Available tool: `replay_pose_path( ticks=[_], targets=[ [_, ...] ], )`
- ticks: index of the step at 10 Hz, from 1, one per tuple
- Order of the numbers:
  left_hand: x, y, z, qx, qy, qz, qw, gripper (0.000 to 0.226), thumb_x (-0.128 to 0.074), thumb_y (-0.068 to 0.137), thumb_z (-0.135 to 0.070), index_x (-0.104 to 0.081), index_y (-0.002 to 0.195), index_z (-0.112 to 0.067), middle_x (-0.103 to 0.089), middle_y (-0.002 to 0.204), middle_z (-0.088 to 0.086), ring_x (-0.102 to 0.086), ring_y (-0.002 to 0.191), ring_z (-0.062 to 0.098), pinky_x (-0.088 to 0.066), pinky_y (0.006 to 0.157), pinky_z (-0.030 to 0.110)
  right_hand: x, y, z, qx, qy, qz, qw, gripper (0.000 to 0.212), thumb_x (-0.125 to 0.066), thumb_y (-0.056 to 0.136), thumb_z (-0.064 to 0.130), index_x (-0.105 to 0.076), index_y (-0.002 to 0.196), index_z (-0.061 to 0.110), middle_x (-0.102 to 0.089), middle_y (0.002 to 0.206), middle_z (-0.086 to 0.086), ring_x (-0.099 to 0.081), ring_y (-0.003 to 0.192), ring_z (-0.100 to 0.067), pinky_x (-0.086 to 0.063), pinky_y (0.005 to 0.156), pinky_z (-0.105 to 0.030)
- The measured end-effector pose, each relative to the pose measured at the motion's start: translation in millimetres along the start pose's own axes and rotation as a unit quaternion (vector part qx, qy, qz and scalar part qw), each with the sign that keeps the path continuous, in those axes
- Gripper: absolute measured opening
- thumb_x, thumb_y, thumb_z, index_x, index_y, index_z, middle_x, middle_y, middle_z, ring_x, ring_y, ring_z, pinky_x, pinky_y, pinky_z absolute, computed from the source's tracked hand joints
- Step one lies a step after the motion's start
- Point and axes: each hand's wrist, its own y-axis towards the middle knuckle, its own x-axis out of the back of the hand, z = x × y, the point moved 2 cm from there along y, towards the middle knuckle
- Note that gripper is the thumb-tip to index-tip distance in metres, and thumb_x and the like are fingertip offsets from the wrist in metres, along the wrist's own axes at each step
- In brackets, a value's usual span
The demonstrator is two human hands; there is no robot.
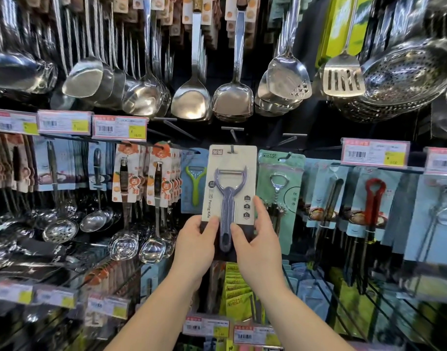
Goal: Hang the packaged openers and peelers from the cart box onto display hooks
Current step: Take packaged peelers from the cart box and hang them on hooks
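A packaged peeler (230,188), grey-blue on a cream and black card, is upright in the middle of the display wall. My left hand (195,245) grips its lower left edge and my right hand (257,240) its lower right edge. The card's hang hole sits at the tip of a display hook (233,139). Left of it hangs a green peeler pack (193,182). To the right hangs a bottle opener pack (280,191) on a mint card. The cart box is out of view.
Steel ladles, spatulas and strainers (404,72) hang above. Price tags (119,127) line the rails. Orange-carded tools (141,178) hang at left, red tongs (374,198) at right. Bare hooks (290,139) stick out beside the one in use. Lower rows hold more packs.
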Motion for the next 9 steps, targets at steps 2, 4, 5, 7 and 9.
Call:
replay_pose_path(
  ticks=[2, 4, 5, 7, 9],
  targets=[
    [-14.0, 26.4, 1.1, 0.041, 0.012, 0.012, 0.999, 0.027, -0.055, 0.098, -0.033, -0.066, 0.106, -0.010, -0.071, 0.100, 0.006, -0.064, 0.088, 0.018, -0.048, 0.067, 0.028, -3.2, 24.3, 5.5, -0.007, -0.060, -0.016, 0.998, 0.068, -0.059, 0.094, 0.023, -0.025, 0.152, 0.034, -0.057, 0.120, 0.027, -0.052, 0.092, 0.018, -0.040, 0.073, -0.001],
    [-27.4, 23.7, 10.1, 0.032, 0.138, -0.079, 0.987, 0.069, -0.053, 0.096, -0.045, -0.023, 0.154, -0.022, -0.025, 0.160, 0.009, -0.026, 0.145, 0.030, -0.026, 0.118, 0.049, 24.2, 8.7, -15.2, 0.004, -0.151, -0.085, 0.985, 0.053, -0.060, 0.092, 0.031, -0.042, 0.142, 0.032, -0.043, 0.143, 0.007, -0.033, 0.135, -0.013, -0.027, 0.111, -0.031],
    [-57.8, -6.9, 10.5, -0.045, 0.147, -0.084, 0.985, 0.057, -0.055, 0.096, -0.035, -0.037, 0.147, -0.017, -0.034, 0.155, 0.010, -0.027, 0.145, 0.027, -0.025, 0.118, 0.049, 63.4, -7.2, -41.8, -0.038, -0.167, -0.098, 0.980, 0.048, -0.060, 0.093, 0.028, -0.045, 0.139, 0.029, -0.046, 0.139, 0.005, -0.038, 0.131, -0.015, -0.032, 0.108, -0.031],
    [-166.9, -79.3, -9.4, -0.157, 0.210, 0.077, 0.962, 0.047, -0.051, 0.099, -0.033, -0.046, 0.142, -0.015, -0.043, 0.150, 0.009, -0.032, 0.142, 0.025, -0.021, 0.117, 0.040, 192.1, -36.0, -72.2, -0.103, -0.202, -0.177, 0.958, 0.046, -0.059, 0.094, 0.030, -0.046, 0.138, 0.027, -0.050, 0.136, 0.002, -0.045, 0.127, -0.018, -0.041, 0.104, -0.038],
    [-329.5, -191.4, -32.3, -0.257, 0.306, 0.293, 0.869, 0.052, -0.045, 0.097, -0.048, -0.043, 0.143, -0.025, -0.037, 0.154, 0.002, -0.030, 0.143, 0.025, -0.022, 0.119, 0.043, 377.7, -99.5, -98.8, -0.175, -0.295, -0.237, 0.909, 0.049, -0.061, 0.093, 0.033, -0.046, 0.139, 0.023, -0.053, 0.135, -0.003, -0.048, 0.125, -0.023, -0.044, 0.100, -0.040]
  ],
)
